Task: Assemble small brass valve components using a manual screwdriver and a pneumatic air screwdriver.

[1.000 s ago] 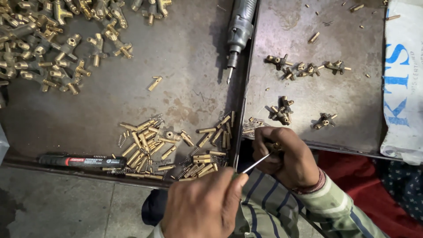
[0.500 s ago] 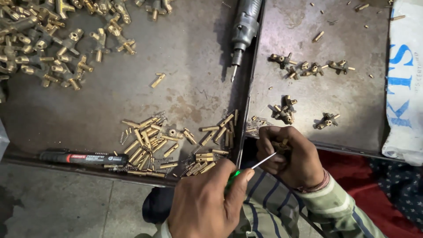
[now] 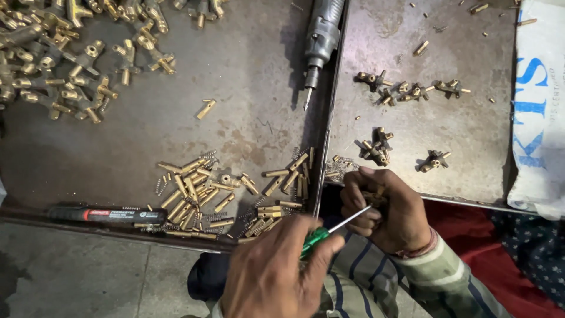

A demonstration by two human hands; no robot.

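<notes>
I see the right grip (image 3: 276, 277) grasping a green screwdriver (image 3: 335, 228), tip at a brass fitting (image 3: 374, 197) clenched in the left grip (image 3: 385, 212), just below the desk (image 3: 247, 118) edge.

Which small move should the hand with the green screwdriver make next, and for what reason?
Probably a short turn of the screwdriver with light pressure. Its tip already sits at the brass fitting gripped in the right hand, and the left hand holds the green handle in line with it. Whether the tip is seated in a slot cannot be seen.
</notes>
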